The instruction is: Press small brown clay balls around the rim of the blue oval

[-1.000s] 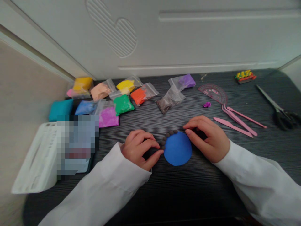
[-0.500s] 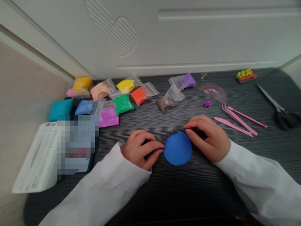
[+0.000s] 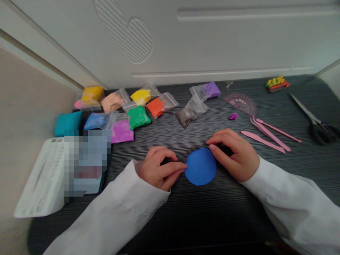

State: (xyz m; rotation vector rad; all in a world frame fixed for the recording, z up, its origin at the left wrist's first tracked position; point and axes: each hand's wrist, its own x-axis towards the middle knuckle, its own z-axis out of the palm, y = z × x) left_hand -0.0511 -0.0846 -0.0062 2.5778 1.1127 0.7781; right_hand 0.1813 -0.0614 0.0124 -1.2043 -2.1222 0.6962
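Note:
A flat blue disc point(image 3: 200, 167), probably paper or clay, lies on the dark table. Small dark grey clay balls point(image 3: 189, 151) sit in a curved row along its upper left rim. My left hand point(image 3: 162, 169) is at the disc's left edge, its thumb and index finger pinched together there, just below the lowest ball. At the upper right edge, my right hand point(image 3: 234, 154) has its thumb and index fingertips close together on the rim. Whether a tiny piece of clay is hidden between any fingertips, I cannot tell.
Bagged clay, such as green point(image 3: 139, 117), orange point(image 3: 156, 106) and dark grey point(image 3: 185, 116), lies behind. Rightward are a protractor point(image 3: 241, 101), pink tweezers point(image 3: 271, 134), a pink clay knife point(image 3: 262, 141), scissors point(image 3: 315, 120) and a purple lump point(image 3: 233, 116). A white box point(image 3: 39, 177) stands left.
My left index finger has shifted slightly down and right along the disc's edge, leaving the lowest grey ball more visible. My right hand holds nearly the same place.

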